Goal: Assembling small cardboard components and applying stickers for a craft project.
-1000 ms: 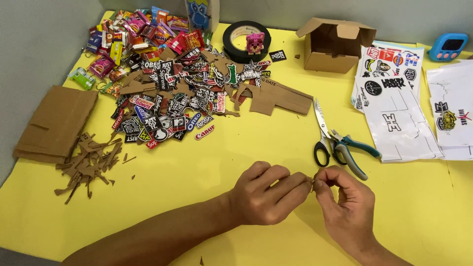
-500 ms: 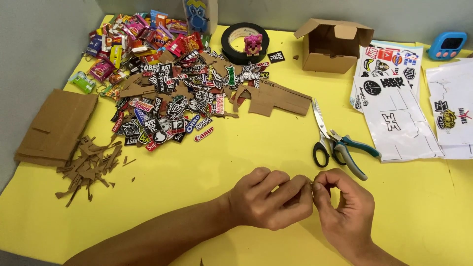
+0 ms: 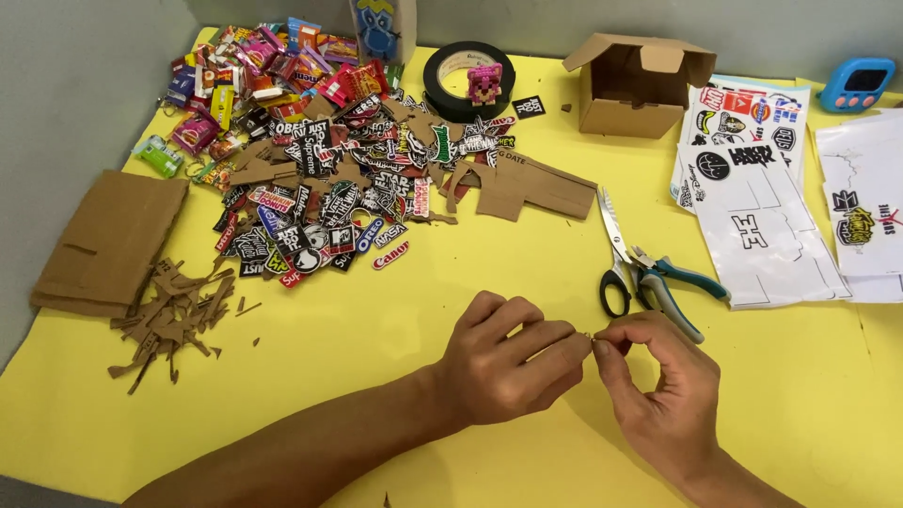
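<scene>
My left hand (image 3: 508, 362) and my right hand (image 3: 658, 386) meet fingertip to fingertip low over the yellow table (image 3: 376, 376). Together they pinch a tiny object (image 3: 591, 337) between thumbs and forefingers; it is too small to tell what it is. Black-handled scissors (image 3: 613, 254) and teal-handled pliers (image 3: 673, 282) lie just beyond my right hand, not touched.
A heap of cut-out stickers (image 3: 329, 198) and candy wrappers (image 3: 254, 75) fills the far left. Cardboard sheets (image 3: 108, 240) and scraps (image 3: 174, 315) lie at left. A tape roll (image 3: 451, 89), small open cardboard box (image 3: 635, 85), sticker sheets (image 3: 752, 188) and a blue timer (image 3: 856, 85) stand at the back right.
Both hands stay together at the same spot; the fingers have shifted slightly around the tiny object. Nothing else has moved.
</scene>
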